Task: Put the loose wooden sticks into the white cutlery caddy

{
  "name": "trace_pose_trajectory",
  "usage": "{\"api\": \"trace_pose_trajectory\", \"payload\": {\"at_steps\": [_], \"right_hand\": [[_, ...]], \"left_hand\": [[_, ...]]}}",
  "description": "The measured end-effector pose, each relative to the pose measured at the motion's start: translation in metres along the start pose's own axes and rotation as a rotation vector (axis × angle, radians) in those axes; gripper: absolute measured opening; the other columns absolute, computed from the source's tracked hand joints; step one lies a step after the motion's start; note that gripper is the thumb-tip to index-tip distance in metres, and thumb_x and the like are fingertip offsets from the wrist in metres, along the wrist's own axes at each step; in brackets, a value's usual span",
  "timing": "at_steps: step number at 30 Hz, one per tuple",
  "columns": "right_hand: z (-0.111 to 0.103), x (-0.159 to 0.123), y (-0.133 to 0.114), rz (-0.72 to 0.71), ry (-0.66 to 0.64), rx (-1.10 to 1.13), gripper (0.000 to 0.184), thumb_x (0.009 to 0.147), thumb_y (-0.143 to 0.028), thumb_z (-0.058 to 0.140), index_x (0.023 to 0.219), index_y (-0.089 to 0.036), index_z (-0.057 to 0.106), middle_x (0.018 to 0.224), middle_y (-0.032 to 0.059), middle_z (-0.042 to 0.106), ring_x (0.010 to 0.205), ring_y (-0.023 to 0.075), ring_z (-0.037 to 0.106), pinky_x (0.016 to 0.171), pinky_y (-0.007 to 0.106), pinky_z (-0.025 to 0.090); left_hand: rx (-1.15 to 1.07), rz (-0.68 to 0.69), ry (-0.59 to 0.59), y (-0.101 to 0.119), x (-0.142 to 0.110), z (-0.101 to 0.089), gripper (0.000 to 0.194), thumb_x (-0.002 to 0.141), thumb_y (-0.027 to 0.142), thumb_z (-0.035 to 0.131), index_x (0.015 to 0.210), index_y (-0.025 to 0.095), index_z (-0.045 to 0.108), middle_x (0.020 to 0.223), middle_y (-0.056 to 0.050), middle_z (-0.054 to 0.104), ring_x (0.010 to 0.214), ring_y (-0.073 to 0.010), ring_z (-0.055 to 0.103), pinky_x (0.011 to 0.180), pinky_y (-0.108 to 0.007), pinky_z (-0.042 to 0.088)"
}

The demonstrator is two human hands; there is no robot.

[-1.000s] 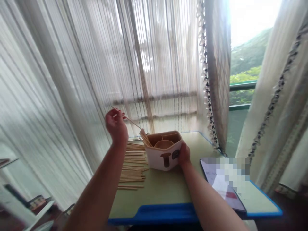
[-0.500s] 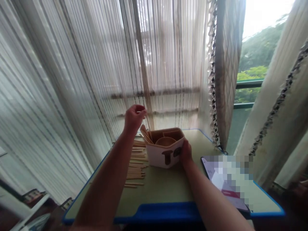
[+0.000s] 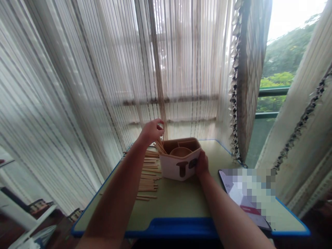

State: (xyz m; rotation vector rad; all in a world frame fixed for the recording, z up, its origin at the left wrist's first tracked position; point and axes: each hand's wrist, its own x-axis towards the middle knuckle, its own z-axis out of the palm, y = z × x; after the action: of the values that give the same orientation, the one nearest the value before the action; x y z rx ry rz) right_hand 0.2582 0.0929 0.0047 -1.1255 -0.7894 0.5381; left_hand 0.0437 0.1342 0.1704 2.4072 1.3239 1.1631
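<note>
Lower than before, the left hand (image 3: 153, 131) pinches a near-upright stick (image 3: 163, 136) at the left end of the box (image 3: 169, 167) the right hand (image 3: 202, 164) clasps.

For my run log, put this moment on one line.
left grip: by sticks in box, hold unclear | right grip: against box's right side | table: loose sticks left, device right

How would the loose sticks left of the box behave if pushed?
The loose sticks are likely stiff: they lie straight, with no visible sag. Each is thin, so probably light. They lie side by side, unbound, on the flat table, so a push may well roll or fan them out.
</note>
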Motion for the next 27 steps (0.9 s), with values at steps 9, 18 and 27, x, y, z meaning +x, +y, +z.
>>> {"api": "trace_pose_trajectory", "payload": {"at_steps": [9, 18, 27], "right_hand": [[-0.001, 0.003, 0.006, -0.02, -0.02, -0.002, 0.045, 0.08, -0.055, 0.033, 0.056, -0.019, 0.045, 0.052, -0.0017, 0.045, 0.054, 0.0134, 0.04, 0.046, 0.026, 0.031], [-0.001, -0.002, -0.006, -0.034, -0.002, -0.032, 0.045, 0.08, -0.054, 0.032, 0.056, -0.019, 0.046, 0.052, -0.0008, 0.048, 0.053, 0.0137, 0.041, 0.046, 0.026, 0.031], [-0.002, 0.001, 0.0, -0.016, -0.006, -0.04, 0.044, 0.08, -0.054, 0.031, 0.057, -0.019, 0.047, 0.053, -0.0018, 0.047, 0.055, 0.0136, 0.041, 0.049, 0.026, 0.032]], "left_hand": [[0.004, -0.005, -0.034, -0.003, 0.003, 0.002, 0.021, 0.071, 0.029, 0.057, 0.085, 0.015, 0.064, 0.068, -0.004, 0.068, 0.061, -0.0142, 0.064, 0.061, -0.024, 0.048], [0.181, -0.048, -0.099, 0.013, -0.004, -0.011, 0.022, 0.067, 0.023, 0.058, 0.086, 0.015, 0.067, 0.071, -0.005, 0.068, 0.065, -0.0146, 0.061, 0.064, -0.025, 0.046], [0.2, -0.039, -0.041, 0.018, -0.007, -0.013, 0.026, 0.073, 0.036, 0.056, 0.078, 0.015, 0.07, 0.068, -0.005, 0.066, 0.065, -0.0158, 0.06, 0.064, -0.028, 0.045]]}}
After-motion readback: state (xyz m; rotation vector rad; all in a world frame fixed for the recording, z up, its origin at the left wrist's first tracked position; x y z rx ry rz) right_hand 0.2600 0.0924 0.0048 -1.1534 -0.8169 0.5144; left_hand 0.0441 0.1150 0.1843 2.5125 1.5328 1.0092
